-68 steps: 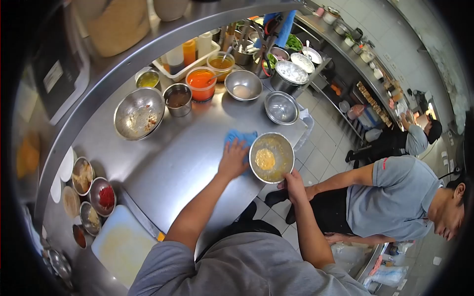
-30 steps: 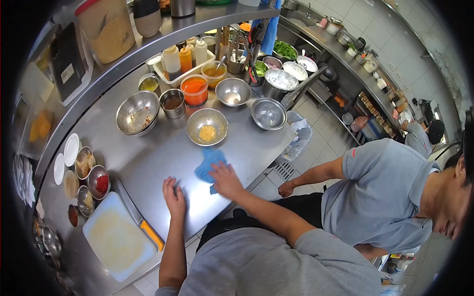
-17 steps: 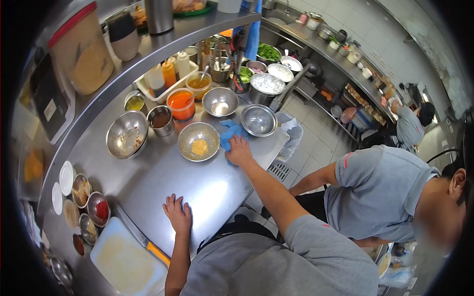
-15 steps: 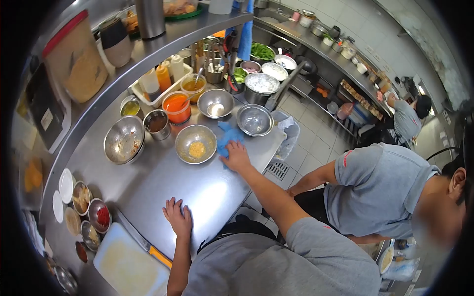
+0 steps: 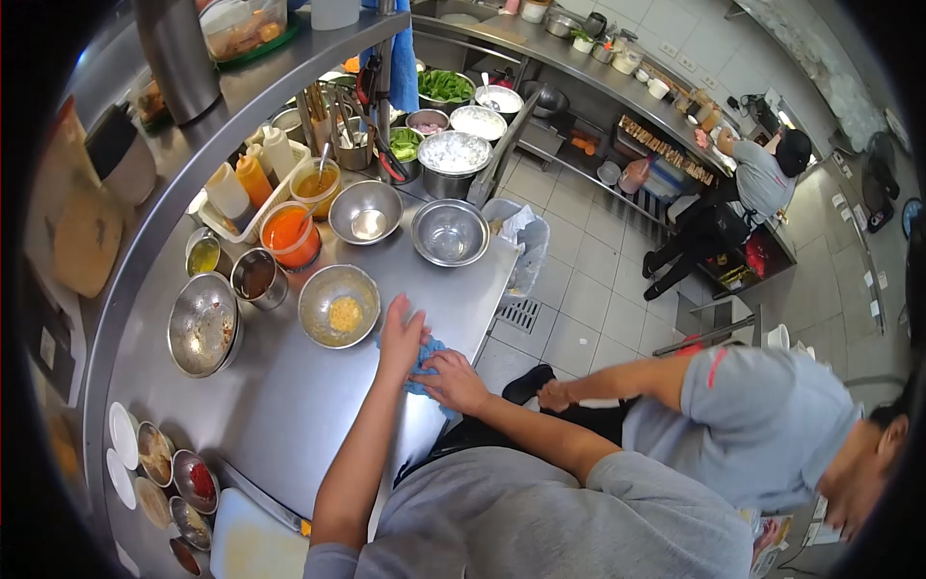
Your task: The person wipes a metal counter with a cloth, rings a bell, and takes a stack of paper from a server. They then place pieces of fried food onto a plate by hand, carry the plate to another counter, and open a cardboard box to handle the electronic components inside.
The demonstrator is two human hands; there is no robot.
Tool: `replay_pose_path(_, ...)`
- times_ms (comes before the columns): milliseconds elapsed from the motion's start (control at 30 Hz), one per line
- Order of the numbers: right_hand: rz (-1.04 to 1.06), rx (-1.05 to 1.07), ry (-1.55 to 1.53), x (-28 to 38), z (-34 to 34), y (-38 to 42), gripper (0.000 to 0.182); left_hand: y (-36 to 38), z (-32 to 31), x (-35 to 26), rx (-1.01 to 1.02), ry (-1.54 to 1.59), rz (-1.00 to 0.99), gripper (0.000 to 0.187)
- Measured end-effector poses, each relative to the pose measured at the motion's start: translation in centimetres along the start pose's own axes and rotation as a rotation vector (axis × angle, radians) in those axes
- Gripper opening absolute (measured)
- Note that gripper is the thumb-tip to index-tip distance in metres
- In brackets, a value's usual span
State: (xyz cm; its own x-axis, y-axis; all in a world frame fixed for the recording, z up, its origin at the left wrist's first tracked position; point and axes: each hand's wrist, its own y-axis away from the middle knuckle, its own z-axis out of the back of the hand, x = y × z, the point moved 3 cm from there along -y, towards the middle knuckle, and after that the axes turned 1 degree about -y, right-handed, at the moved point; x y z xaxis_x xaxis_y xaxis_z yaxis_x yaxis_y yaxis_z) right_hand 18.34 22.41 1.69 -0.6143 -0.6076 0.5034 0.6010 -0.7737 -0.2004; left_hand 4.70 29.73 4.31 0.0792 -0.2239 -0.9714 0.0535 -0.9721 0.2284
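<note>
Blue cloth (image 5: pixel 421 365), partly hidden (by right hand (image 5: pixel 457 382))

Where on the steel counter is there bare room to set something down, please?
The widest bare patch of counter lies between the bowl of yellow food, the knife and the left forearm. A smaller one lies between that bowl, the left hand and the corner bowl. It is crowded around the orange tub and among small bowls near the cutting board.
</note>
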Motion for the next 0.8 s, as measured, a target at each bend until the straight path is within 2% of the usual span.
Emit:
replay_pose_path(33, 0.038, -0.007, 0.021, -0.5, 0.2, -0.2, 0.043, -2.0, -1.0, -0.2, -0.008, -0.004, 0.009, 0.06)
replay_pose_path(67, 0.037, -0.007, 0.008, -1.4, 0.4, -0.6, 0.043, -4.3, -2.1, 0.3, -0.002, 0.09, 0.108, 0.068)
replay_pose_path(100, -0.029, -0.022, 0.074, -2.9, 0.9, -0.8, 0.042, -6.0, -3.0, 0.5, 0.008, 0.181, 0.207, 0.076)
replay_pose_path(233, -0.241, -0.079, 0.18, -12.2, 4.4, -2.0, 0.04, -11.6, -6.1, 0.7, -0.057, 0.295, 0.37, 0.078)
replay_pose_path(300, -0.276, -0.147, 0.198, -18.5, 6.2, -2.8, 0.041, -13.7, -7.2, 0.8, -0.033, 0.243, 0.385, 0.073)
replay_pose_path(333, -0.288, -0.173, 0.2, -21.8, 7.3, -3.4, 0.04, -14.5, -7.7, 0.3, -0.061, 0.199, 0.404, 0.058)
replay_pose_path(433, -0.382, -0.212, 0.142, -31.0, 11.9, -6.3, 0.037, -16.4, -7.9, 1.3, -0.15, 0.187, 0.342, 0.051)
replay_pose_path(500, -0.559, -0.27, 0.038, -35.3, 14.4, -6.9, 0.031, -15.5, -7.4, 1.9, -0.17, 0.195, 0.352, 0.05)
replay_pose_path(567, -0.501, -0.289, -0.036, -35.5, 17.4, -7.8, 0.027, -13.5, -6.0, 1.5, -0.156, 0.149, 0.366, 0.051)
replay_pose_path(633, -0.414, -0.215, -0.16, -32.9, 17.9, -8.3, 0.024, -9.4, -4.7, 0.0, -0.184, 0.156, 0.413, 0.052)
replay_pose_path(733, -0.037, 0.137, -0.389, -26.9, 12.7, -6.8, 0.03, -4.5, -3.5, -0.9, -0.247, 0.277, 0.46, 0.053)
replay_pose_path(800, 0.311, 0.399, -0.126, -22.9, 6.9, -6.4, 0.041, -2.9, -2.8, -0.9, -0.285, 0.285, 0.446, 0.055)
